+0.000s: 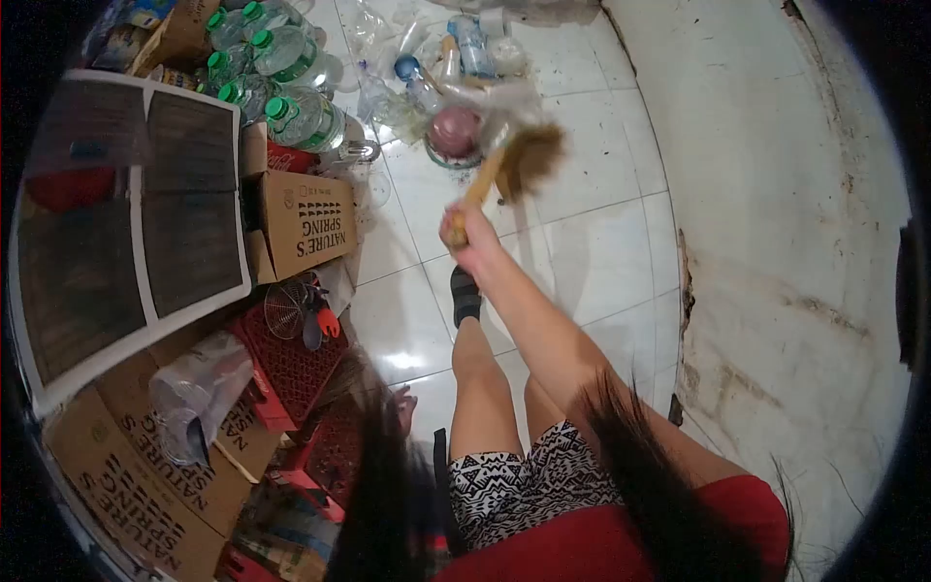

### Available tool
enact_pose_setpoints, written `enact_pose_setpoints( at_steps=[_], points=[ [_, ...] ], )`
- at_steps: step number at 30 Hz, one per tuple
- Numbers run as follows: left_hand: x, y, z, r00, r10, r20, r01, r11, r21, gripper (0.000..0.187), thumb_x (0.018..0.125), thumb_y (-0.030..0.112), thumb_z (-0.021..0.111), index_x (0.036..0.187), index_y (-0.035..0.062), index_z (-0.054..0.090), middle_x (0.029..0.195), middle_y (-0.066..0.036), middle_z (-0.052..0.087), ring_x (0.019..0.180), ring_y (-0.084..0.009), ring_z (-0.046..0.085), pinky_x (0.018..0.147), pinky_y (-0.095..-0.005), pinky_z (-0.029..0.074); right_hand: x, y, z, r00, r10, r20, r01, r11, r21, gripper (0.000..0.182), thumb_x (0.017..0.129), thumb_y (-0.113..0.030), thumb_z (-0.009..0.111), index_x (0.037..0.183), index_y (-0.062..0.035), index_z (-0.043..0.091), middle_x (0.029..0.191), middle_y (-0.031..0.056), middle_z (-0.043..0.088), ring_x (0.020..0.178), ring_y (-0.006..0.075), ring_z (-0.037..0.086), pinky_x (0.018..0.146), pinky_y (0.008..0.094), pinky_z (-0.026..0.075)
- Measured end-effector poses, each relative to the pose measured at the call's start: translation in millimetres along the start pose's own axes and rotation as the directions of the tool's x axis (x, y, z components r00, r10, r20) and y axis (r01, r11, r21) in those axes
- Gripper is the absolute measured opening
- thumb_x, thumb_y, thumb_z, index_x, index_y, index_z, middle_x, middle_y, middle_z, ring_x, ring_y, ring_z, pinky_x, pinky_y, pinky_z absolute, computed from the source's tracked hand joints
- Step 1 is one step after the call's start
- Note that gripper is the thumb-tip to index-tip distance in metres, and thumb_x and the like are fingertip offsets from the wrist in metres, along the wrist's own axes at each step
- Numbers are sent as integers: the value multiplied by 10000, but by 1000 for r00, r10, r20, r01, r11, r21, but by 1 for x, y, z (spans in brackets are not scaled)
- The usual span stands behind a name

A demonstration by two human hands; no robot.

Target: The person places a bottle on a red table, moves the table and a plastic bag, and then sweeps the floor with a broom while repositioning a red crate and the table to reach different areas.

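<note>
My right hand (pixel 467 233) is closed around the yellowish handle of a short broom (pixel 531 160). The brown bristles are blurred and stand just above the white tiled floor. Left of the bristles a pinkish round object (pixel 454 132) rests on the floor, with plastic bottles, cups and clear bags (pixel 470 48) heaped beyond it. My left hand (pixel 404 407) shows only in part beside my left leg, partly behind dark hair; what its fingers do is hidden.
Large green-capped bottles (pixel 283 53) stand at the upper left. Below them are a cardboard box (pixel 308 223), a framed dark screen (pixel 194 145), red crates (pixel 291 359) and more cardboard (pixel 136 485). A stained pale wall (pixel 776 242) runs along the right.
</note>
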State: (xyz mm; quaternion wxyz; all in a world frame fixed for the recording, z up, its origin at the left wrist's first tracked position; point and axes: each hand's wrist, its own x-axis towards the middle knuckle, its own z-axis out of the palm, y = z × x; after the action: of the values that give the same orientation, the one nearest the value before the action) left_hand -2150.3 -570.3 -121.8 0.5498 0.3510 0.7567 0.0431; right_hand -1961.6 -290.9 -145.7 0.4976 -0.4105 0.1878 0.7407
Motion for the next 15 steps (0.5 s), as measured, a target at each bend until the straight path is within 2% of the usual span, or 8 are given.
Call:
enact_pose_setpoints(
  at_steps=[1, 7, 8, 9, 11, 13, 14, 15],
  points=[
    [10, -2, -6, 996, 69, -60, -78, 984, -160, 303, 737, 168, 502, 1013, 52, 465, 851, -79, 541, 809, -161, 492, 724, -252, 370, 13, -4, 19, 999, -16, -34, 15, 999, -33, 97, 631, -27, 448, 608, -73, 365, 478, 20, 357, 394, 121, 386, 364, 229, 355],
    [52, 43, -55, 999, -41, 36, 45, 992, -115, 322, 747, 163, 499, 1031, 24, 438, 995, -77, 474, 890, -138, 441, 767, -254, 345, 62, -34, 43, 997, 22, 71, -13, 991, -136, 85, 630, -27, 458, 638, -56, 378, 500, 25, 391, 397, 109, 387, 362, 213, 353],
    [59, 40, -58, 997, -7, 79, 27, 969, -246, 337, 747, 170, 504, 1040, 22, 428, 1006, -73, 463, 897, -146, 438, 775, -264, 343, 63, -44, 36, 991, 74, 112, -52, 981, -185, 87, 634, -35, 464, 647, -53, 380, 509, 24, 395, 402, 103, 390, 364, 211, 353],
    [66, 33, -60, 996, -11, 88, 31, 971, -237, 337, 747, 170, 504, 1040, 22, 428, 1006, -73, 463, 897, -146, 438, 775, -264, 343, 62, -54, 27, 980, 128, 152, -90, 968, -235, 90, 639, -44, 471, 656, -50, 383, 518, 22, 399, 407, 97, 393, 366, 208, 354],
    [81, 12, -61, 990, -23, 140, 69, 941, -330, 328, 752, 157, 498, 1042, 24, 428, 988, -72, 468, 893, -155, 441, 779, -268, 343, 40, -68, -2, 994, 90, 65, -59, 924, -379, 144, 663, -71, 471, 784, -71, 393, 547, 13, 408, 416, 81, 393, 349, 204, 347],
    [96, -8, -60, 990, 24, 140, -4, 990, -142, 299, 753, 144, 496, 1022, 24, 442, 961, -71, 474, 871, -155, 445, 762, -261, 354, -18, -73, -22, 998, -59, -27, 35, 846, -532, 335, 654, -69, 467, 973, -81, 366, 518, -2, 388, 356, 76, 375, 301, 191, 324],
    [95, 4, -62, 983, 23, 184, 4, 989, -145, 297, 791, 175, 388, 1029, 2, 426, 961, -85, 476, 871, -173, 451, 770, -264, 356, -50, -73, -37, 995, -95, -36, 50, 764, -644, 456, 663, -67, 447, 1096, -83, 307, 513, 1, 376, 348, 87, 378, 298, 194, 326],
    [92, 15, -63, 974, 21, 226, 13, 989, -148, 334, 829, 207, 280, 1036, -21, 410, 960, -99, 477, 871, -192, 457, 778, -267, 358, -91, -76, -46, 985, -58, -162, -61, 762, -645, 600, 648, -28, 468, 1187, -149, 234, 588, 21, 404, 408, 104, 406, 326, 225, 346]
  ],
)
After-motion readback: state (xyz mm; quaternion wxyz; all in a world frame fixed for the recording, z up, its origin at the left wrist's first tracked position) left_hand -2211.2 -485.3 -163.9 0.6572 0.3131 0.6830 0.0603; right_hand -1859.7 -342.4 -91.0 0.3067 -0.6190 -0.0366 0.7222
